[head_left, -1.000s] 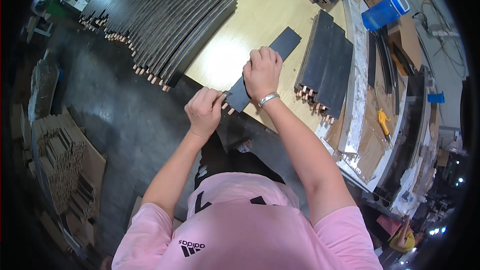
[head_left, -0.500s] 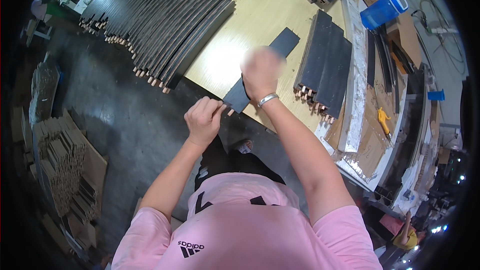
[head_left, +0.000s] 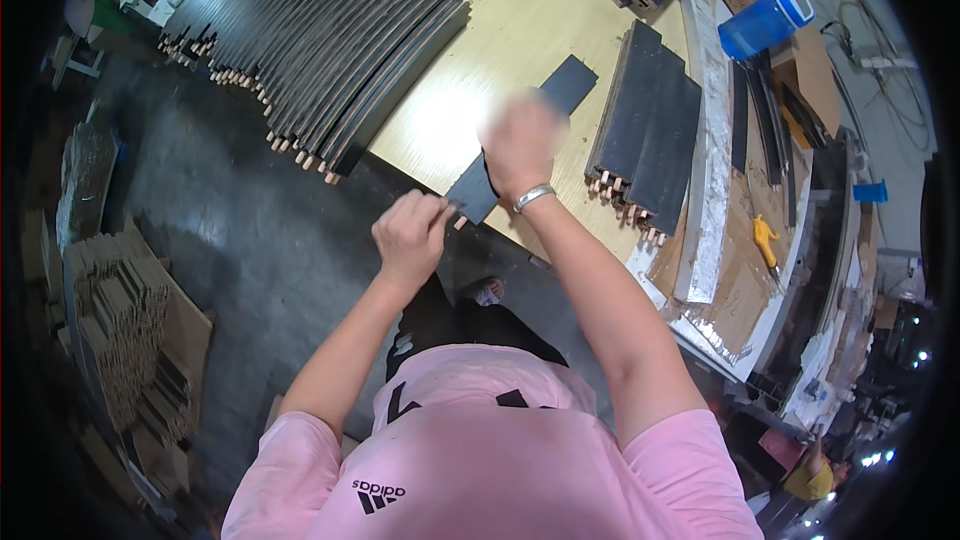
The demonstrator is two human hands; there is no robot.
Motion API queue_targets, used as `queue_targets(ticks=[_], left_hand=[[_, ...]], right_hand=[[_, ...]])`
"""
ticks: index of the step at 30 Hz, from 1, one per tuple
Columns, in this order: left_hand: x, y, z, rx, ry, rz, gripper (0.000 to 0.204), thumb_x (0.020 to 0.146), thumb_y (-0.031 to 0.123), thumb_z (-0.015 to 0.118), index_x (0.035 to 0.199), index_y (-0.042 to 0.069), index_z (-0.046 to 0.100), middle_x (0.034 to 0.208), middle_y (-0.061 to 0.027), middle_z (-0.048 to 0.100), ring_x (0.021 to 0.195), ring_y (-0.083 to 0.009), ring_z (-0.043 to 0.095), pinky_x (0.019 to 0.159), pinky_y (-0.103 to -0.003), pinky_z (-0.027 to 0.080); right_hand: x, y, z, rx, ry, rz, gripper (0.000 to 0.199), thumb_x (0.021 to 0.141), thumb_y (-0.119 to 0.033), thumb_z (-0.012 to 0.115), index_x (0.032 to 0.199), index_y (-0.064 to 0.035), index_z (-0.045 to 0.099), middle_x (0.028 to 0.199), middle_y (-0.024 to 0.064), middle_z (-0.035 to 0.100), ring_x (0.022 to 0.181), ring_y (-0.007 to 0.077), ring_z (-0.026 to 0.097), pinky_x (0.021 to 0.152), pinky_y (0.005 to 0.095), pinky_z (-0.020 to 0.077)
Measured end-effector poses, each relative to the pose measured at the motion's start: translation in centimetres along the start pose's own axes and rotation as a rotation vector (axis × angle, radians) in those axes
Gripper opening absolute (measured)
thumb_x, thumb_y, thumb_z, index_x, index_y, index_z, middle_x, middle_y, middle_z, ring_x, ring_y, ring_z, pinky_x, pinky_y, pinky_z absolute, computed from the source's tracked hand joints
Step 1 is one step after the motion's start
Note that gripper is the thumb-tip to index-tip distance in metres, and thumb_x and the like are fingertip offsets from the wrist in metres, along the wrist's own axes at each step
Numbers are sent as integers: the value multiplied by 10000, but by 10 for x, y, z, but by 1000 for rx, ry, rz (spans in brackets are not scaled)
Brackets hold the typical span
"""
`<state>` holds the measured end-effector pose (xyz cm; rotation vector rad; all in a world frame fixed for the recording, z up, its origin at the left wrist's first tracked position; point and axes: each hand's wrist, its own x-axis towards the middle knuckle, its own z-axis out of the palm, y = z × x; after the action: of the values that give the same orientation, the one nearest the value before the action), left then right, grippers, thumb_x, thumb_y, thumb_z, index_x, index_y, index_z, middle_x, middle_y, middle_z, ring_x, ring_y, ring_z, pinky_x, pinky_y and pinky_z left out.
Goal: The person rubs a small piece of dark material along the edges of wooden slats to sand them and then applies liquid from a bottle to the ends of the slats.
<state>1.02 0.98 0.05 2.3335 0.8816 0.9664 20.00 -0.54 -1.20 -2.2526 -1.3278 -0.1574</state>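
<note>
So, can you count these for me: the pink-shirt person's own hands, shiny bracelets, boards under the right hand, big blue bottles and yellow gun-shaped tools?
Hands: 2, left hand and right hand
Bracelet: 1
Dark board: 1
Blue bottle: 1
Yellow tool: 1
Total: 6

right hand point(head_left: 522, 138) is a total blur, can't pick out fingers, and it covers the middle of the dark slat point(head_left: 570, 85). small dark bit point(head_left: 457, 206) at the left hand point(head_left: 410, 237) is too smeared to tell. long row of slats point(head_left: 330, 40) gets cut off up top. person in yellow point(head_left: 808, 481), lower right: too tiny to read.
</note>
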Motion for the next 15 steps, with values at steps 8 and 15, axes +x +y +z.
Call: queue_targets(ticks=[8,15], left_hand=[[1,-1,3,-34,9,21,124,762,55,750,752,44,627,684,-114,564,603,-300,581,538,-388,433],[-37,-6,-6,-372,-111,-625,148,823,67,737,934,23,651,686,-8,576,642,-79,523,588,-270,439]], right_hand=[[1,-1,-1,18,9,-11,152,812,-156,600,937,-71,615,1039,125,564,1146,301,514,1094,511,320],[0,-2,-3,32,-8,-14,147,816,-154,595,934,-69,613,1046,125,567,1150,305,513,1092,508,321]])
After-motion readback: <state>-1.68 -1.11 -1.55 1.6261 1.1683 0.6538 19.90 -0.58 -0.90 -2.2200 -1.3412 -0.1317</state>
